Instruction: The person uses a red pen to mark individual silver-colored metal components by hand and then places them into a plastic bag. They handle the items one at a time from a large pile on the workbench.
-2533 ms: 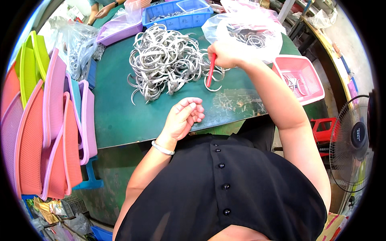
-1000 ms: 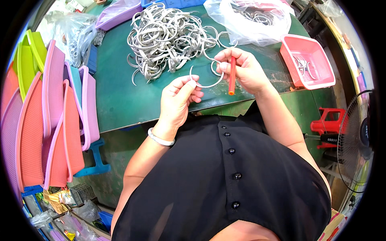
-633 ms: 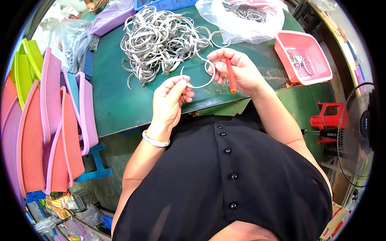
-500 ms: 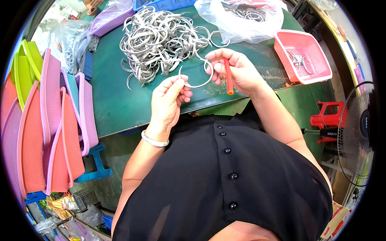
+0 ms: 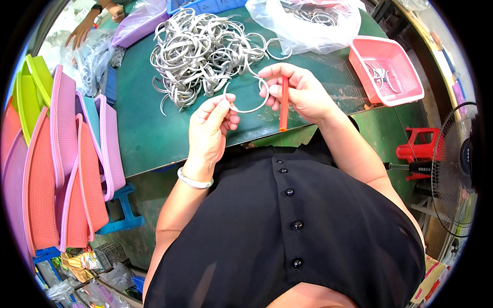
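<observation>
A thin silver metal ring with a gap in it is held between my two hands above the table's near edge. My left hand pinches its left side between thumb and fingertips. On the other side, my right hand is closed on the ring's right side and also grips a red-orange stick, whose orange lower end points toward me. Just beyond my hands lies a tangled heap of similar silver rings. One loose ring lies at its right edge.
A pink basket with several rings stands at right, near a clear plastic bag of rings. Stacked colourful baskets rise at left. Another person's hand reaches in at far left. A fan and red stool stand right.
My hands and the ring have shifted slightly left. The red-orange stick has tilted to nearly upright in the picture. The other person's hand has come farther into view at the far left.
</observation>
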### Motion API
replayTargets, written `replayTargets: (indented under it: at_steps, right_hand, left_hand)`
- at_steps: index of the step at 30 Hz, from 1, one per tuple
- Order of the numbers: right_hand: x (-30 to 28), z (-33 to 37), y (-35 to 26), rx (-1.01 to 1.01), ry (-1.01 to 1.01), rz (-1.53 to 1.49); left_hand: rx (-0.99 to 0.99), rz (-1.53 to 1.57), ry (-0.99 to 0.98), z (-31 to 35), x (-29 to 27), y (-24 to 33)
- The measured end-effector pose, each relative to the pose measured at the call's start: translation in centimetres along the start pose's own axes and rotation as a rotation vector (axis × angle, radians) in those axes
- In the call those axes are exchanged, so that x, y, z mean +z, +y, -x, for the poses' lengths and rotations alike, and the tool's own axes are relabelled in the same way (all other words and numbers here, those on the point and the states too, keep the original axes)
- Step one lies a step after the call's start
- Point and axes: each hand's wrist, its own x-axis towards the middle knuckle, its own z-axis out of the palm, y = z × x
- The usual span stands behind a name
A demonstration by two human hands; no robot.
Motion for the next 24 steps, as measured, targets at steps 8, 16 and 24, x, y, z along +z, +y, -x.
replayTargets:
  at_steps: [8,16,24]
  right_hand:
    - [0.4,0.3,0.0,-0.072,-0.004,0.096]
    - [1.0,0.5,-0.1,-0.071,-0.02,0.102]
    - [1.0,0.5,0.2,-0.041,-0.004,0.082]
  left_hand:
    - [0.042,-0.019,0.005,-0.3,-0.4,-0.4]
    - [0.02,-0.026,0.019,-0.8,-0.8,-0.8]
    - [-0.117,0.069,-0.011,-1.0,-1.2,-0.8]
